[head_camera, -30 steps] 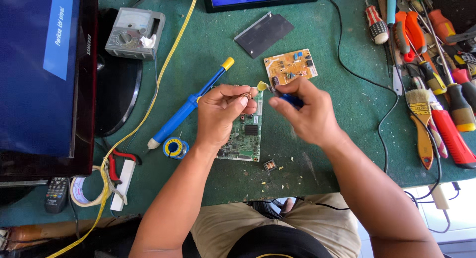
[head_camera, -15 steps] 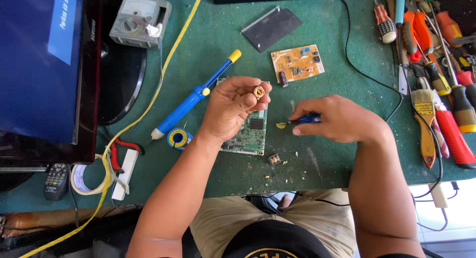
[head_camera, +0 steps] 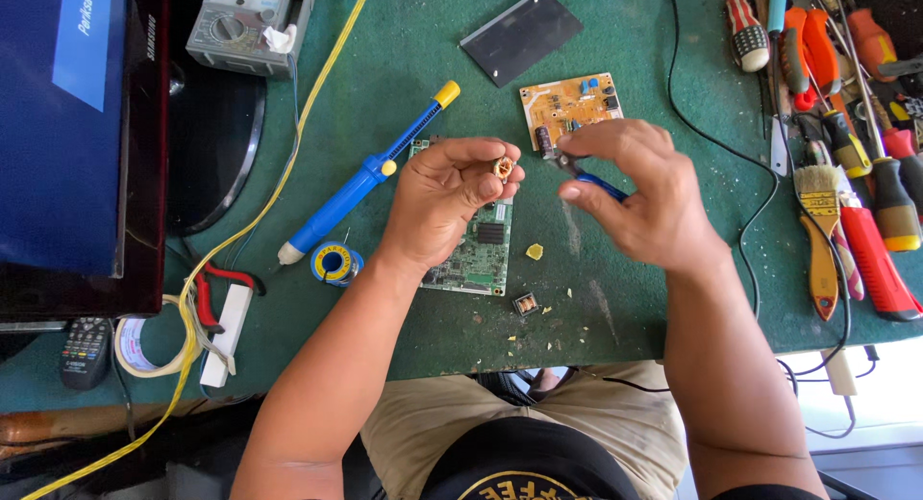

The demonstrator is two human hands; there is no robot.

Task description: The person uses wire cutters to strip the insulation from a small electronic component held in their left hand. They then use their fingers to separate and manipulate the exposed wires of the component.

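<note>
My left hand (head_camera: 444, 197) pinches a small copper-wound coil part (head_camera: 502, 167) between thumb and fingertips, held above a green circuit board (head_camera: 478, 255) lying on the green mat. My right hand (head_camera: 642, 194) grips a small blue-handled cutter (head_camera: 588, 176) whose dark tip points left, very close to the coil. An orange circuit board (head_camera: 571, 103) lies just behind both hands. A small square component (head_camera: 525, 304) and a yellow scrap (head_camera: 534, 252) rest on the mat near the green board.
A blue desoldering pump with yellow cap (head_camera: 370, 173), a solder spool (head_camera: 334, 262), a grey multimeter (head_camera: 249, 23) and a dark metal plate (head_camera: 520, 36) lie nearby. Screwdrivers and a brush (head_camera: 819, 240) fill the right side. A monitor (head_camera: 72, 135) stands at left.
My right hand with the cutter has swung back up towards the coil after pulling away to the right. My left hand has kept hold of the coil over the green board.
</note>
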